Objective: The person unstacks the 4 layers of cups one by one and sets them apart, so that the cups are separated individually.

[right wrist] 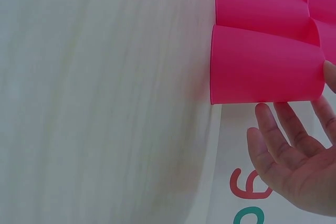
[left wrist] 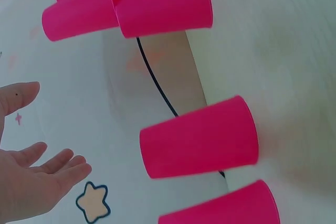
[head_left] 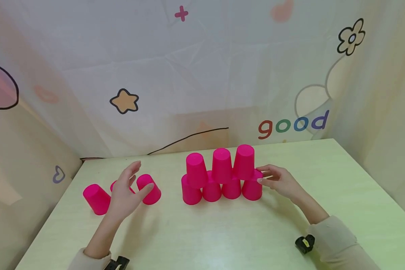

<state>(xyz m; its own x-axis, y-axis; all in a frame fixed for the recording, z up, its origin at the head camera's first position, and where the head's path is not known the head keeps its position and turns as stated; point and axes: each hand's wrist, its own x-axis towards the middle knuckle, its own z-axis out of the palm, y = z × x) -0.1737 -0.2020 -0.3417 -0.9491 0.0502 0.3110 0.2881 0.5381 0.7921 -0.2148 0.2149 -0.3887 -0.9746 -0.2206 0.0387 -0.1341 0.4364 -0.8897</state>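
Observation:
Pink cups stand upside down in two rows: a bottom row with a right-end cup (head_left: 252, 189), and three on top, including a top right cup (head_left: 244, 163). My right hand (head_left: 277, 180) is at the right-end bottom cup, its fingertips at the side wall and thumb near the cup's upper edge, as the right wrist view shows. My left hand (head_left: 128, 193) is raised over the loose cups at left, fingers spread and holding nothing. Beside its thumb stands one loose cup (head_left: 149, 190). Another loose cup (head_left: 97, 200) is farther left, and a third is mostly hidden behind the hand.
The pale table (head_left: 209, 232) meets a printed cloth backdrop (head_left: 202, 75) right behind the stacked cups. Cloth also hangs at both sides. Black wrist devices, such as the right one (head_left: 305, 243), sit by the sleeves.

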